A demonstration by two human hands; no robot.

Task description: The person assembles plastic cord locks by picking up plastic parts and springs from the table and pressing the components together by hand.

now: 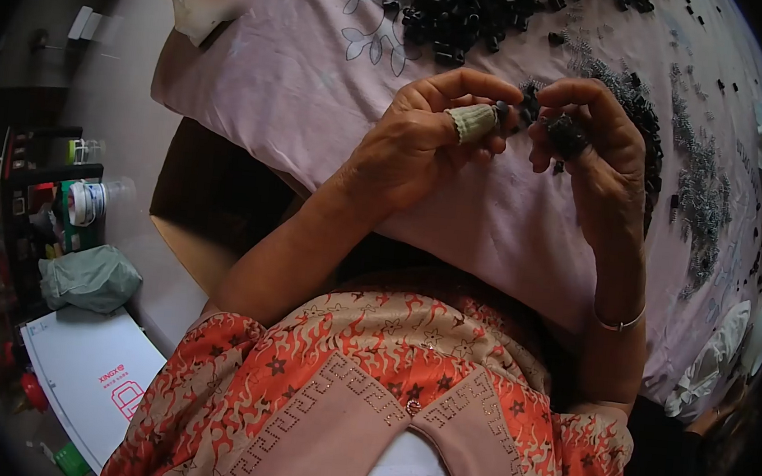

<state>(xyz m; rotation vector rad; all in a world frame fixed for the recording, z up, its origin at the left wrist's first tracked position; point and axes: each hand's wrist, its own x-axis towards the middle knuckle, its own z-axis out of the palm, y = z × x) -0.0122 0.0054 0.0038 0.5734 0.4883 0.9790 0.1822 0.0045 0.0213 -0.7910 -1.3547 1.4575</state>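
My left hand [408, 136] is closed over the pink cloth, its thumb in a cream ribbed finger cover [472, 124]. Between thumb and index finger it pinches a small dark piece [502, 109], too small to name further. Just to the right, my right hand [610, 158] is also closed, with a dark cover [566, 136] on its thumb. Whatever its fingertips pinch is hidden. The two sets of fingertips are close together. Beyond them lies a pile of small black plastic parts [464, 10]. Small metal springs [703, 207] are spread out to the right.
Pink printed cloth [277, 75] covers the work surface. An open cardboard box [183, 243] sits below its left edge. Further left are a grey plastic bag [92, 276], a white box [83, 375] and a dark rack [17, 197]. Crumpled clear plastic [713, 358] lies at the right.
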